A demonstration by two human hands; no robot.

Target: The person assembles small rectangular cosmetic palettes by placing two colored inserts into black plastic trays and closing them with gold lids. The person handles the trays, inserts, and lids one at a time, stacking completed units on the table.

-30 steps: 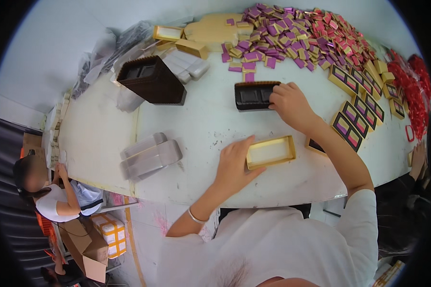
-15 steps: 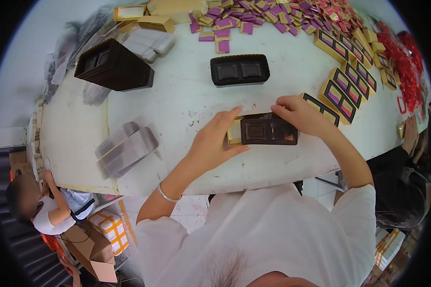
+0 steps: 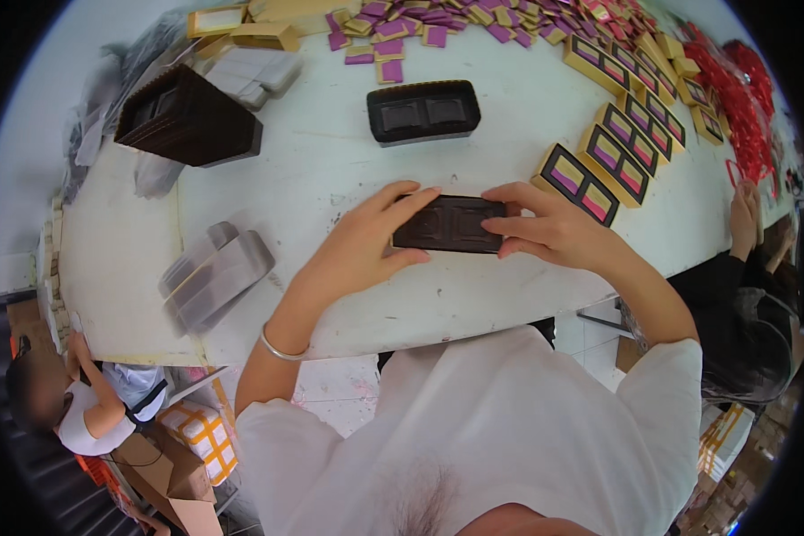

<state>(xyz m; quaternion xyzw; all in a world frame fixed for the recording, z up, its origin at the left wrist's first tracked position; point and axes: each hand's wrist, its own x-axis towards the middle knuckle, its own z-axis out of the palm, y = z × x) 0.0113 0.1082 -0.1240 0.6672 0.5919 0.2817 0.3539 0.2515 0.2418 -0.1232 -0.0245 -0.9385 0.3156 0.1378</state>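
Observation:
A dark brown plastic tray [image 3: 448, 223] with two square recesses lies in front of me, set into a narrow gold box whose edges are mostly hidden now. My left hand [image 3: 353, 237] clasps its left end, thumb along the near side and fingers over the far side. At the opposite end, my right hand [image 3: 549, 225] has its fingertips closed on the tray's edge and top. Farther back stands another dark brown tray [image 3: 422, 112], apart from both hands. Just right of my right hand is a gold box [image 3: 576, 183] holding purple and pink pieces.
A tall stack of dark trays [image 3: 183, 121] stands at left, clear plastic trays [image 3: 219, 277] nearer me. Purple-and-gold pieces [image 3: 393, 36] are heaped at the back. Several filled boxes [image 3: 634, 134] line the right, by red material [image 3: 732, 98]. Other people work at both sides.
The tray now covers the gold interior that showed at its left end. My right hand has shifted from the far edge to the right end. The whole view has shifted slightly.

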